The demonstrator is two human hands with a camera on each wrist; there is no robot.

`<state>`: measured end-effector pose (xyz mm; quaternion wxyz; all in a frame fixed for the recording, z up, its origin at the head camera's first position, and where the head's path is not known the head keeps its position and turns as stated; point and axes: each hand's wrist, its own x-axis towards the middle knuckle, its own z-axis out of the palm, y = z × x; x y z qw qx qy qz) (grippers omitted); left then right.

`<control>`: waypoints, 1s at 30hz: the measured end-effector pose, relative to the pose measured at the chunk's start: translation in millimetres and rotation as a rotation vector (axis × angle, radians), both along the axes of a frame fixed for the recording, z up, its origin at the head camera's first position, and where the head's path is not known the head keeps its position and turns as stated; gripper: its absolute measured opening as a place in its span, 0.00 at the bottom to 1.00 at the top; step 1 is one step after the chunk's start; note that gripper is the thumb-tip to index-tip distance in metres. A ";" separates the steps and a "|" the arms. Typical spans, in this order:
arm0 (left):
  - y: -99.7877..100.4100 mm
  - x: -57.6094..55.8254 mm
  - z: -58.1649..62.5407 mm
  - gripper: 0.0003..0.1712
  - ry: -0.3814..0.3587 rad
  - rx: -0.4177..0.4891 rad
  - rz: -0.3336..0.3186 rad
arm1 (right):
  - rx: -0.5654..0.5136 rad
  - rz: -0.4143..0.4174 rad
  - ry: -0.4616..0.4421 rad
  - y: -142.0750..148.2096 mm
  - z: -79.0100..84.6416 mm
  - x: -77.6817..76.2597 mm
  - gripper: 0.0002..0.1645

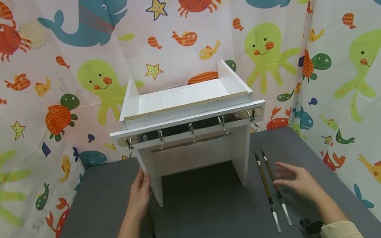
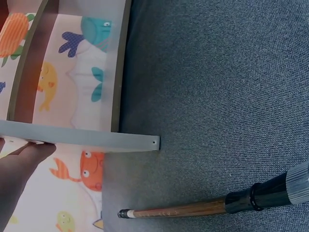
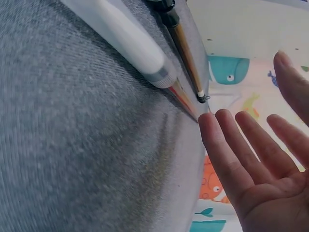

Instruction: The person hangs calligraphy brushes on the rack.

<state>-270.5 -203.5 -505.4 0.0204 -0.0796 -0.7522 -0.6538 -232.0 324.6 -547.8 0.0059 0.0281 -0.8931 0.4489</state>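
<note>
A white wooden shelf rack (image 1: pixel 189 110) stands on the grey cloth, with an upper tray and a row of metal hooks (image 1: pixel 192 132) along its front rail. My left hand (image 1: pixel 138 194) touches the outer face of its left side panel (image 2: pixel 82 137), fingers fairly straight. To the right of the rack, my right hand (image 1: pixel 296 179) hovers with fingers spread and holds nothing. Beside it lie two capped writing brushes, an outer one (image 1: pixel 276 189) and an inner one (image 1: pixel 267 192), tips towards me. Another brush (image 2: pixel 181 209) lies under my left forearm, partly hidden in the head view.
Dark grey cloth (image 1: pixel 210 230) covers the table. A curtain (image 1: pixel 167 29) printed with sea animals hangs close behind the rack and along both sides. Black camera straps circle both wrists.
</note>
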 end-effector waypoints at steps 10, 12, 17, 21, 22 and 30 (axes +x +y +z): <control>1.6 3.1 8.4 0.36 -0.034 -0.011 0.005 | -0.021 -0.038 -0.025 -1.4 -14.6 -12.1 0.43; 1.4 3.5 8.8 0.36 -0.036 -0.016 0.004 | -0.027 -0.046 -0.028 -1.3 -18.8 -14.2 0.43; 0.9 2.7 4.6 0.35 -0.029 -0.009 0.002 | -0.019 -0.085 -0.035 -1.4 -28.4 -17.4 0.42; 0.7 3.2 4.0 0.35 -0.024 -0.018 0.000 | -0.004 -0.129 -0.045 -4.1 -30.2 -18.0 0.42; 0.7 3.2 3.9 0.36 -0.026 -0.024 0.003 | 0.000 -0.142 -0.048 -4.9 -29.9 -18.2 0.42; 1.3 2.8 2.9 0.36 -0.036 -0.034 0.003 | 0.084 -0.203 -0.056 -9.8 -27.7 -19.4 0.42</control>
